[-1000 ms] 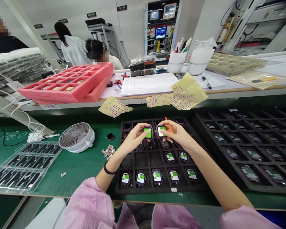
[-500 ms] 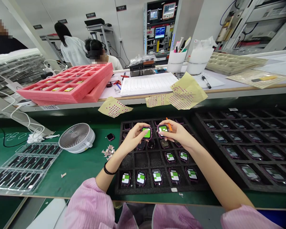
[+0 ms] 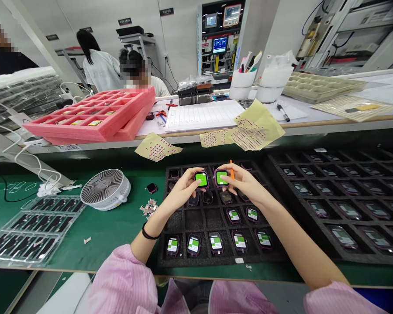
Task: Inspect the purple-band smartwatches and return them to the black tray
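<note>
My left hand (image 3: 184, 188) grips a watch (image 3: 201, 179) with a lit green screen, its thumb on the glass. A second green-lit watch (image 3: 221, 178) is between the fingers and thumb of my right hand (image 3: 240, 181), which also has an orange stick (image 3: 232, 169) among its fingers. Both watches are held side by side, apart, above the black foam tray (image 3: 196, 260). In its compartments lie several watches, some dark, some with green and white screens, such as the one in the front row (image 3: 215, 242).
A second foam tray (image 3: 317, 237) of watches is at the right. On the left are a round fan (image 3: 105, 188), a dark watch (image 3: 152, 188), small scraps (image 3: 149, 207) and clear plastic trays (image 3: 29, 235). A shelf edge (image 3: 314, 126) crosses behind my hands.
The watch in my right hand has shifted slightly left and its screen faces me more fully. The orange stick is more upright. My left hand has barely moved.
</note>
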### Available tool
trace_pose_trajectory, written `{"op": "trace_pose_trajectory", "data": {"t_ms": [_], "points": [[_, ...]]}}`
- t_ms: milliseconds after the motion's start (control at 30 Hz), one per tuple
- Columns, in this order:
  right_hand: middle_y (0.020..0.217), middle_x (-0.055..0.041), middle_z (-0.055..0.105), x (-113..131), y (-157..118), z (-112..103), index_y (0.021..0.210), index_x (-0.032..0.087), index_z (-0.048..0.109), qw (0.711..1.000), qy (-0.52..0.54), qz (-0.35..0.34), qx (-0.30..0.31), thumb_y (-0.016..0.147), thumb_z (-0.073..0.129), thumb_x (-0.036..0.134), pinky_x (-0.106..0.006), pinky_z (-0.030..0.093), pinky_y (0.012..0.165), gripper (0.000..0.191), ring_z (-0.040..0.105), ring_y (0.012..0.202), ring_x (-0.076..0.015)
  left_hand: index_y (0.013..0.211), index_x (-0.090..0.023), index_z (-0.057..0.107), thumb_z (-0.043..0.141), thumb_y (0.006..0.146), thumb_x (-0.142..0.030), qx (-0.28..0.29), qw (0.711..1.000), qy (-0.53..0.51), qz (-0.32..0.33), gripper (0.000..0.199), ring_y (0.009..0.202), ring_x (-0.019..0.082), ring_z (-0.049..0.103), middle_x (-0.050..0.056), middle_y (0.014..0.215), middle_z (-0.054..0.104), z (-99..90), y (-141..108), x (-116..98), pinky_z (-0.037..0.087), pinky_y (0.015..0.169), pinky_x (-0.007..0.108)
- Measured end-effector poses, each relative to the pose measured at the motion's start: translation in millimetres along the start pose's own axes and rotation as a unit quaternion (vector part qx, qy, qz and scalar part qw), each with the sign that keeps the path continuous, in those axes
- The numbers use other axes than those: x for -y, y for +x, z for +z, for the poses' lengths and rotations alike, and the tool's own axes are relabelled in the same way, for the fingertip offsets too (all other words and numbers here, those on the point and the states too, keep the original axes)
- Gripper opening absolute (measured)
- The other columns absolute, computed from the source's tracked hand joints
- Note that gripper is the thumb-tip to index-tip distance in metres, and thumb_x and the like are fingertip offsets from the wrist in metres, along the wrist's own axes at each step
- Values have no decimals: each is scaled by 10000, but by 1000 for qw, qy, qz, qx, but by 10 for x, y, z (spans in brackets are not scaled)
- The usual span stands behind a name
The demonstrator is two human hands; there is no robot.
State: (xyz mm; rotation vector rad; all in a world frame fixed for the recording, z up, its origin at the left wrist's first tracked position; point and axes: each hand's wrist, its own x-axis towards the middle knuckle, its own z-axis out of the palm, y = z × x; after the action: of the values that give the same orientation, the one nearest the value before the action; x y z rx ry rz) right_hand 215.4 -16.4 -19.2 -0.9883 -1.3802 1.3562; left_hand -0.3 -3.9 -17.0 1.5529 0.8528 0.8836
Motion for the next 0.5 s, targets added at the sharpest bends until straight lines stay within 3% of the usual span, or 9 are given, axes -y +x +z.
{"op": "trace_pose_trajectory", "data": {"t_ms": [200, 333, 500], "points": [[949, -46, 557, 45, -26, 3, 1101, 216, 580, 999, 14, -3, 32, 802, 672, 424, -208, 432, 379, 376, 637, 667, -155, 1156, -173, 555, 573, 867, -402, -34, 999, 21, -7, 369, 688, 97, 584, 72, 1054, 606, 9, -7, -61, 394, 459, 167], [932, -38, 561, 40, -34, 28, 1109, 217, 572, 999, 12, -8, 40, 807, 675, 391, -198, 426, 377, 363, 636, 657, -146, 1060, -163, 590, 601, 843, -453, -61, 998, 16, -23, 363, 596, 78, 548, 36, 903, 617, 28, -12, -104, 372, 437, 167], [932, -38, 572, 23, -43, 64, 1099, 211, 564, 999, 9, 0, 32, 781, 696, 391, -187, 397, 374, 389, 635, 677, -148, 943, -161, 592, 667, 777, -492, -81, 996, -16, -31, 378, 607, 79, 524, 0, 788, 580, 49, -6, -113, 442, 486, 177]]}}
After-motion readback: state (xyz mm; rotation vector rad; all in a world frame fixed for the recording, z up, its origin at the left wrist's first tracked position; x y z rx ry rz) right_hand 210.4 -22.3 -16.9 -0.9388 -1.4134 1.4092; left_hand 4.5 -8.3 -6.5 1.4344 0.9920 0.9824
